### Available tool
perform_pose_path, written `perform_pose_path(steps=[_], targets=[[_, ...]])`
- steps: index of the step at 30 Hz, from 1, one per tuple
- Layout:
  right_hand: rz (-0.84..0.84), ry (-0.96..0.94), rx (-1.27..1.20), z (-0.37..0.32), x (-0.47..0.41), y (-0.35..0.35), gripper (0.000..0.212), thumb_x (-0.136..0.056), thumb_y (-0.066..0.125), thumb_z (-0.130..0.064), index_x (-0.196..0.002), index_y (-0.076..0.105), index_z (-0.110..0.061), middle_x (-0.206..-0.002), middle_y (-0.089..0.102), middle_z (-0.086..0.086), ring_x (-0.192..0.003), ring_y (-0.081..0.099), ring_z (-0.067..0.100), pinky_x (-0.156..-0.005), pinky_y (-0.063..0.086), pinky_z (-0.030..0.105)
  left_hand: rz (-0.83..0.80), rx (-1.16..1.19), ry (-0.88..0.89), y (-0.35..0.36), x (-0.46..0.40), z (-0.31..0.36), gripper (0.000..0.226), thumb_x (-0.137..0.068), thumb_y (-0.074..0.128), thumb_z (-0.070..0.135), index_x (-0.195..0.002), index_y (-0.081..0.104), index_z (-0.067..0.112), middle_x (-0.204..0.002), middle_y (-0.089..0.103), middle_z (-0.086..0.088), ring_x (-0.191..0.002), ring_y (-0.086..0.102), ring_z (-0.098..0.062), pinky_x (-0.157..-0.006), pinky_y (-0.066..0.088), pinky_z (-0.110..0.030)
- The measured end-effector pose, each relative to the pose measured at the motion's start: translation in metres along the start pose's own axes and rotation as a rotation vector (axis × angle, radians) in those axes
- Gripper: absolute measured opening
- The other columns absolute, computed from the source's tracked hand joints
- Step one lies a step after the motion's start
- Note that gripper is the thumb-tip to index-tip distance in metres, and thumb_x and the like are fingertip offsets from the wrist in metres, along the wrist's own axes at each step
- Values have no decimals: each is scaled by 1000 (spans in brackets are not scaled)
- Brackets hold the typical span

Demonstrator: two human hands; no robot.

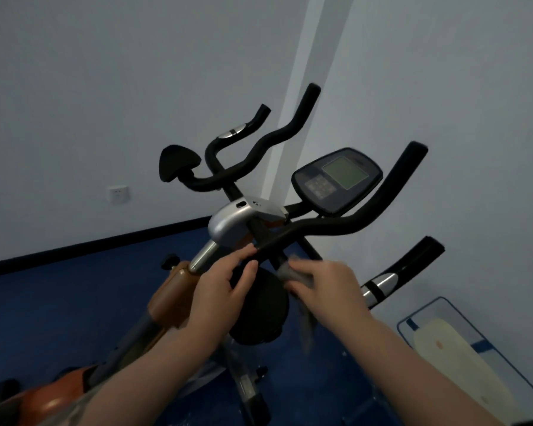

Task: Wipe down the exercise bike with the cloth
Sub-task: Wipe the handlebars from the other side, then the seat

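left hand (220,292) extended, right hand (326,287) clenched

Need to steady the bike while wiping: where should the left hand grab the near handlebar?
Grip the straight padded stretch of the near handlebar beside the silver clamp, coming from below-left, where the left hand is. The right hand holds the cloth just beside.

matt black foam handlebars (336,226); glossy silver plastic clamp cover (231,222); fuzzy grey cloth (293,272).
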State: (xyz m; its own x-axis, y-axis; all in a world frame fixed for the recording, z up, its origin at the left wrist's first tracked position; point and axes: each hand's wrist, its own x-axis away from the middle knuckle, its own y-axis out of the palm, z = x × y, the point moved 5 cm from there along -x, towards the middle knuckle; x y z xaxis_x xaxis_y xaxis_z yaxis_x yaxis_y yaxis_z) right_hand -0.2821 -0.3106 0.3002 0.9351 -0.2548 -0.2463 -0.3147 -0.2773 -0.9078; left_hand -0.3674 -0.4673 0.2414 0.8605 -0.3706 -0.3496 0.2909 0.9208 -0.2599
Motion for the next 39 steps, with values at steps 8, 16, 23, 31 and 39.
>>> perform_pose_path(steps=[8, 16, 23, 31, 39], targets=[[40, 165, -134, -4, -22, 7, 25, -79, 76, -35, -104, 75, -33, -83, 73, -8, -75, 63, 3, -60, 38, 7, -23, -41, 72, -2, -6, 1, 26, -88, 53, 45, -113, 61, 43, -118, 56, 35, -114, 53, 12, -95, 43, -14], [10, 25, -27, -7, -23, -39, 39, -77, 79, -23, -114, 70, -33, -109, 68, -18, -100, 62, 0, -83, 38, 1, -29, 118, -131, 0, -13, -12, 37, -82, 70, 36, -113, 51, 44, -110, 51, 33, -105, 52, 10, -82, 41, -13], [-45, -472, 336, -57, -64, -2, 27, -73, 79, -9, -98, 74, -13, -111, 69, 1, -94, 63, 22, -77, 54, 37, -119, 67, -71, 2, -16, -13, 33, -79, 60, 53, -110, 53, 43, -108, 50, 30, -105, 52, 6, -80, 40, -9], [-133, -81, 187, -48, -114, 1, 24, -77, 75, -19, -101, 74, -23, -108, 70, -6, -101, 58, 18, -91, 45, 34, -164, 105, -93, 3, -16, -15, 39, -73, 49, 65, -109, 46, 51, -113, 43, 31, -108, 47, 12, -81, 34, -1], [-248, 313, 280, -19, -142, -7, 19, -81, 71, -35, -98, 75, -29, -89, 70, -3, -86, 64, 17, -73, 52, 31, -253, 64, -34, -2, -20, -11, 36, -78, 46, 67, -110, 44, 52, -113, 41, 33, -109, 45, 12, -80, 37, -5]])
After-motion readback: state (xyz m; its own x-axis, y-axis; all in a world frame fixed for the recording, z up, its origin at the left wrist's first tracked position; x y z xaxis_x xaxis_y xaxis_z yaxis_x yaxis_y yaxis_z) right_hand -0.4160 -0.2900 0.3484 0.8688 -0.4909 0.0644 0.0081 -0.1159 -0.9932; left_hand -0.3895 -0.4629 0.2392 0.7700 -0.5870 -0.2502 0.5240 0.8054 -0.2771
